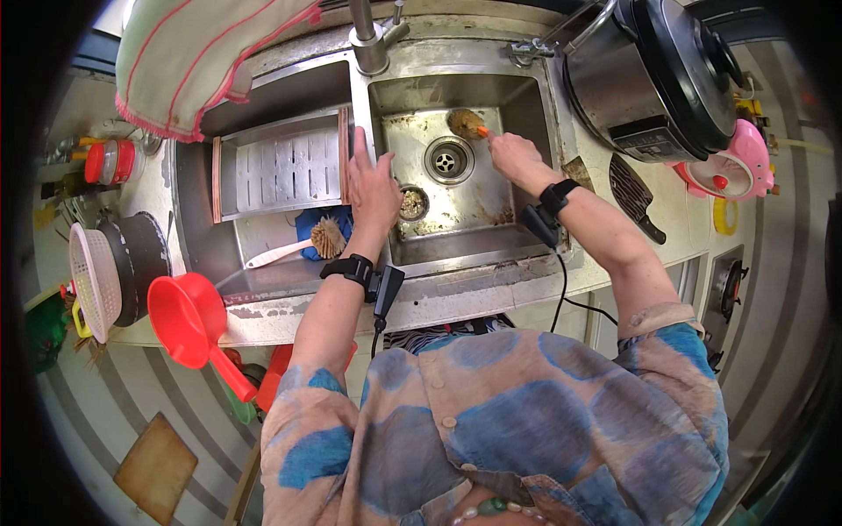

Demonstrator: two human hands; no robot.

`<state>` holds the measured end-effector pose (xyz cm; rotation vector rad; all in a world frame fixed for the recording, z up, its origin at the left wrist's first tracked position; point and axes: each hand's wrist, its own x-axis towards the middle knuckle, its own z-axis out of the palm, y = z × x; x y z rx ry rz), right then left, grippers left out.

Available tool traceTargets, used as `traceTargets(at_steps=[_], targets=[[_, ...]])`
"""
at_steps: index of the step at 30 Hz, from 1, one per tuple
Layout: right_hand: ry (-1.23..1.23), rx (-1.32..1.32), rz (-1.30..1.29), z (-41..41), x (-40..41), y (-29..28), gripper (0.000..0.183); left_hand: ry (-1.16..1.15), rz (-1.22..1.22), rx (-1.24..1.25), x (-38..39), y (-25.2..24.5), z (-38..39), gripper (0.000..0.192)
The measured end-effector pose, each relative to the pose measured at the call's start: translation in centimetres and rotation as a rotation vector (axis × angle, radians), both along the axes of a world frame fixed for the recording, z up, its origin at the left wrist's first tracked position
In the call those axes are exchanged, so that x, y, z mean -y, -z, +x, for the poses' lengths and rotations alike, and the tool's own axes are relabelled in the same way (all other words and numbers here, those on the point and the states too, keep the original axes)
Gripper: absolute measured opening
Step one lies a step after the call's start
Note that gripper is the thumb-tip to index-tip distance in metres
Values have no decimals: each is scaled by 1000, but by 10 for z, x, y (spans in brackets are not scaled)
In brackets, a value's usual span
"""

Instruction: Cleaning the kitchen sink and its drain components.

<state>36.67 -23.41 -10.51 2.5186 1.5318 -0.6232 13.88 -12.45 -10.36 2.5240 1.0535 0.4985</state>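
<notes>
My right hand (518, 158) grips the orange handle of a scrub brush (466, 123), whose brown head lies against the far part of the right sink basin (483, 210). Brown grime marks that basin's floor around the round metal drain (449, 160). My left hand (373, 187) is at the divider between the two basins, fingers apart and holding nothing. Close to its fingertips, a small round strainer (413, 203) full of pale bits sits in the right basin. Left of my left hand is a slotted steel drain tray (283, 164) with wooden-looking ends.
In the left basin lie a white-handled brush (283, 253) and a blue cloth (308, 227). A faucet (370, 49) stands behind. On the right are a pressure cooker (635, 92) and a cleaver (631, 191). A red dipper (187, 315) sits at the left counter edge; a striped towel (197, 59) hangs above.
</notes>
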Motion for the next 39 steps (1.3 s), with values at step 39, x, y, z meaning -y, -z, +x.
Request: traceTargets(at_steps=[39], targets=[[-51,-389,-128,-17,-12,72,28,-31,-94,16,0,0,2,36]])
